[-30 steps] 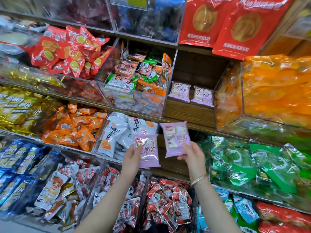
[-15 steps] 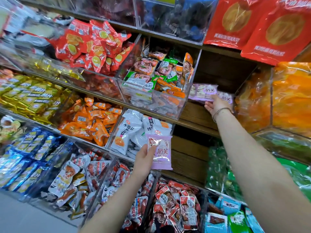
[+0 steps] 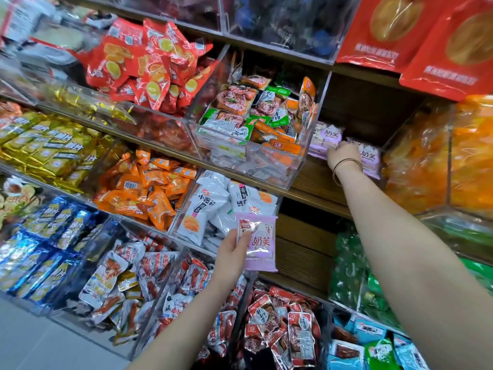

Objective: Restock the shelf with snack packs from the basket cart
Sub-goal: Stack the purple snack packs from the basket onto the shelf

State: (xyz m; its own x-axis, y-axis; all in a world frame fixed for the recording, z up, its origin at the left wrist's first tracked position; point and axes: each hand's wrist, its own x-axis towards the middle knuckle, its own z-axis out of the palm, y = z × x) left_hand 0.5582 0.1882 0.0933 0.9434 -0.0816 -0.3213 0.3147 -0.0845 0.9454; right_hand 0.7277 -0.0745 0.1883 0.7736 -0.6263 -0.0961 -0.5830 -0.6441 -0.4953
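Observation:
My left hand (image 3: 231,256) grips a pale purple snack pack (image 3: 260,243) in front of the lower wooden shelf gap. My right hand (image 3: 342,157), a bangle on its wrist, reaches into the wooden shelf bay (image 3: 314,182) and rests among purple packs lying there. One purple pack (image 3: 326,138) lies left of the hand, another purple pack (image 3: 369,160) to its right. The fingers are partly hidden by the packs, so I cannot see whether they still hold one.
A clear bin of green and orange packs (image 3: 256,121) stands left of the bay, a clear bin of orange snacks (image 3: 440,153) to its right. Red pouches (image 3: 416,41) hang above. Bins of white packs (image 3: 221,206) and red-silver packs (image 3: 280,324) sit below.
My right hand carried its purple pack up from beside the left hand into the shelf bay and now rests among the packs there. The left hand stayed low with its pack.

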